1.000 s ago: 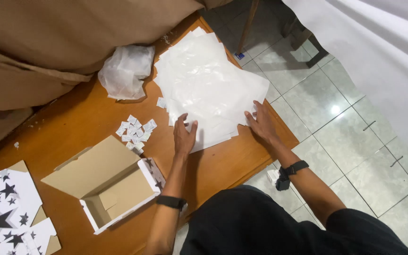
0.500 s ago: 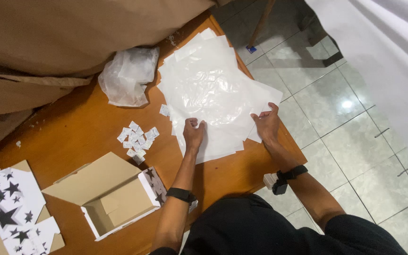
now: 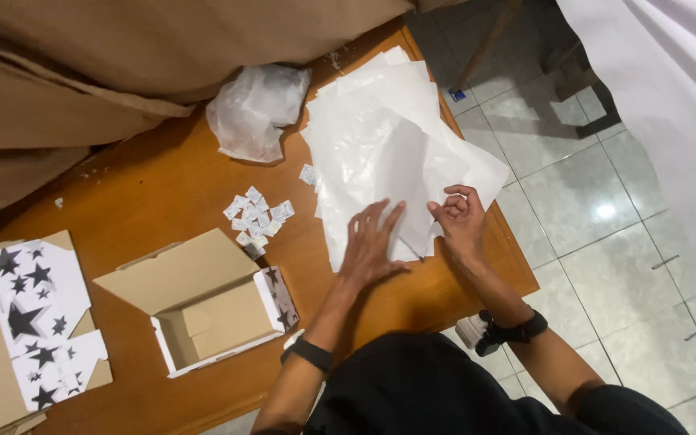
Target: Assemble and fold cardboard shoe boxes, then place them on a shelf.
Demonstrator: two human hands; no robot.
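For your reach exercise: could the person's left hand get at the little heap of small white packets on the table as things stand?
Probably yes. The left hand lies flat on the white sheets, and the small packets sit just beside it on bare table. Nothing stands between them; the open box lies nearer the body.

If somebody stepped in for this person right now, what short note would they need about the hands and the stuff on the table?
Left hand: flat, fingers spread, pressing on the stack of white paper sheets.
Right hand: fingers curled, pinching the near right edge of a sheet.
Beside the stack on the wooden table: small white packets in a loose pile, a crumpled plastic bag, an open cardboard box with star print, empty inside.
Done: nothing in the box.
Left: the sheet is not yet lifted free.
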